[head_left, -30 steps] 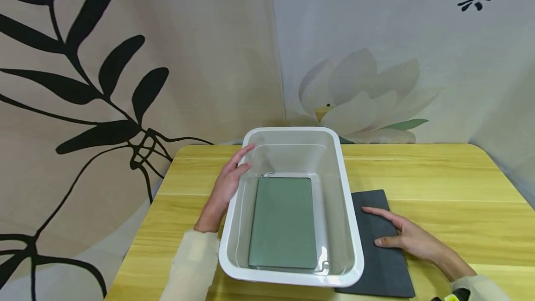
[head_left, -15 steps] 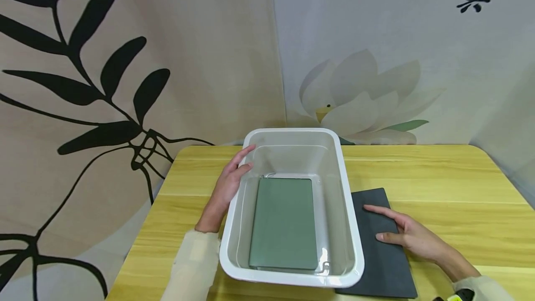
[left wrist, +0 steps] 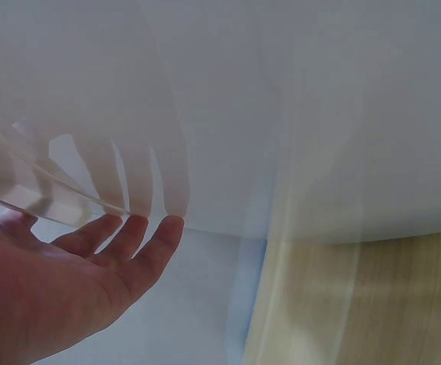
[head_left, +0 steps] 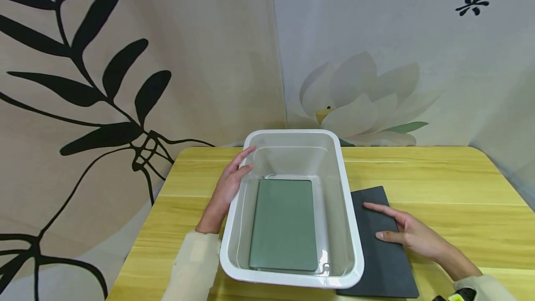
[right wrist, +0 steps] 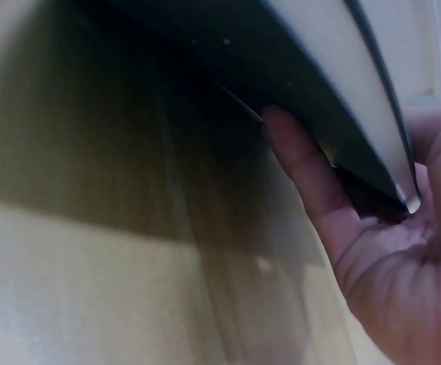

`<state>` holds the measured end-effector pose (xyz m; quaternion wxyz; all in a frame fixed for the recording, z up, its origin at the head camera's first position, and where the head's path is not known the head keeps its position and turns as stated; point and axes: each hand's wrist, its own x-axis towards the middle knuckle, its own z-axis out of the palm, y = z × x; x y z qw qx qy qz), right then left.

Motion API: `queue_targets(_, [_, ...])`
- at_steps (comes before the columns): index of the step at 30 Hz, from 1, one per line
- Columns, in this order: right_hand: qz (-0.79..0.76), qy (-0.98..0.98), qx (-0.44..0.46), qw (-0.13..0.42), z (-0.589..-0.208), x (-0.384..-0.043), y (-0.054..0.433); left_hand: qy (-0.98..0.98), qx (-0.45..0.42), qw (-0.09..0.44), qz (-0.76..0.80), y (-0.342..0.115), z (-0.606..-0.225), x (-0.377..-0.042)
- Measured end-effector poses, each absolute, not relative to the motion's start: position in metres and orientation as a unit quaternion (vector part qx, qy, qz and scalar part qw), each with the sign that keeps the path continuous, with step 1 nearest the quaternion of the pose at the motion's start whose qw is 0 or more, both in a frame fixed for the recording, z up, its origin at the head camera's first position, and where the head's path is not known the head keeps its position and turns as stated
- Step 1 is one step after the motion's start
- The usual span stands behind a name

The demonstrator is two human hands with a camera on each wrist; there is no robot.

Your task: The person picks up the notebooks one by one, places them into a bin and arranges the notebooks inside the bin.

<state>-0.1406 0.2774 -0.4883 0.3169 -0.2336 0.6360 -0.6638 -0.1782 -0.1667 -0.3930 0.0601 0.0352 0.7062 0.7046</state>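
A white rectangular basin (head_left: 340, 245) stands on the wooden table in the head view, with a flat green book (head_left: 284, 224) lying in it. At the basin's left rim, my left hand (head_left: 230, 181) grips the edge with the thumb over it. The left wrist view shows other fingers of the left hand (left wrist: 91, 281) against the outer wall. My right hand (head_left: 411, 236) holds a dark grey book (head_left: 386, 264) by its right edge, thumb and index finger on top. From below, the right wrist view shows the dark book (right wrist: 312, 84) raised off the table, a finger beneath it.
The yellow wood-grain table (head_left: 459, 185) spreads out around the basin. A curtain (head_left: 217, 59) with leaf and flower prints hangs behind it. The basin's right side hides the left edge of the dark book.
The whole head view has shifted down slightly. The dark book and my right hand have moved a little forward relative to the table; my left hand keeps its place on the rim.
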Motion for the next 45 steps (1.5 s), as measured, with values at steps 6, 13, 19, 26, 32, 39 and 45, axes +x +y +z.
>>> queue_targets(6, [-0.646,0.663,-0.245,0.288,-0.480,-0.139,0.277,0.706,0.035,0.062,0.705,-0.168,-0.394,-0.179])
queue_targets(13, [-0.656,0.649,-0.247,0.296,-0.477,-0.140,0.279,0.707,0.034,0.061,0.704,-0.167,-0.393,-0.177])
queue_targets(19, [-0.656,0.648,-0.239,0.305,-0.474,-0.141,0.280,0.714,0.034,0.055,0.697,-0.167,-0.393,-0.177])
queue_targets(26, [-0.632,0.682,-0.240,0.278,-0.468,-0.142,0.282,0.719,0.034,0.051,0.692,-0.167,-0.393,-0.178])
queue_targets(32, [-0.608,0.714,-0.244,0.247,-0.461,-0.142,0.284,0.724,0.036,0.050,0.687,-0.167,-0.393,-0.178])
queue_targets(39, [-0.586,0.743,-0.234,0.224,-0.453,-0.143,0.286,0.714,0.032,0.056,0.697,-0.168,-0.393,-0.177])
queue_targets(45, [-0.561,0.772,-0.234,0.187,-0.446,-0.144,0.289,0.715,0.034,0.055,0.696,-0.168,-0.393,-0.177])
